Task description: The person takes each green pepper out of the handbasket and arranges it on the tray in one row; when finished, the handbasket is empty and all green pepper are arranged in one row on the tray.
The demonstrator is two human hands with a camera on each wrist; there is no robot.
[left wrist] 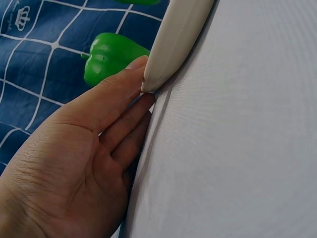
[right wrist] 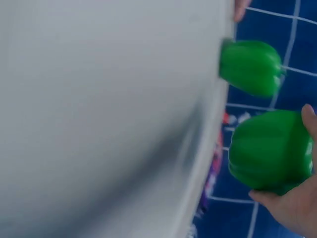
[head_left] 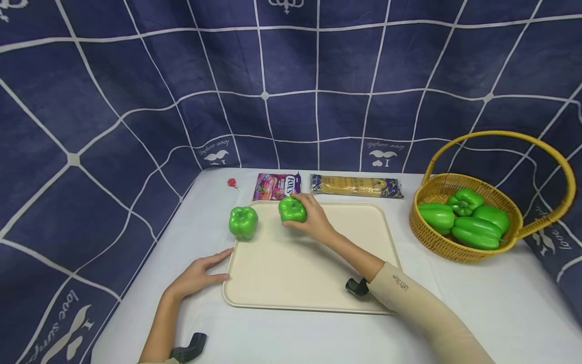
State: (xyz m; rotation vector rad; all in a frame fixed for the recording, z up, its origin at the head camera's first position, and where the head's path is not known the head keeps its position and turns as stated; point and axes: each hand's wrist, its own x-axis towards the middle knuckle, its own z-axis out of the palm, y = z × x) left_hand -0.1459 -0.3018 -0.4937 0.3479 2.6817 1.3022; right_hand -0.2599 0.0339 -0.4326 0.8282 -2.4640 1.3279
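Observation:
My right hand [head_left: 313,217] grips a shiny green bell pepper [head_left: 292,209] over the far part of a cream tray [head_left: 291,273]. Thumb and fingers sit on opposite sides of that pepper [right wrist: 270,151] in the right wrist view. A second green bell pepper [head_left: 243,222] stands at the tray's far left corner. At the tray's left edge rests my left hand [head_left: 197,275], its fingers and thumb spread along the rim. The left wrist view has the left hand [left wrist: 94,134] with fairly straight fingers touching the tray edge [left wrist: 173,44].
A yellow woven basket [head_left: 454,253] with a tall handle holds several green peppers [head_left: 477,232] at the right. Behind the tray lie a Fox's Berries candy bag [head_left: 275,187], a long pasta packet [head_left: 356,186] and a red lollipop [head_left: 232,182]. A blue checked cloth [head_left: 291,116] hangs behind the white table.

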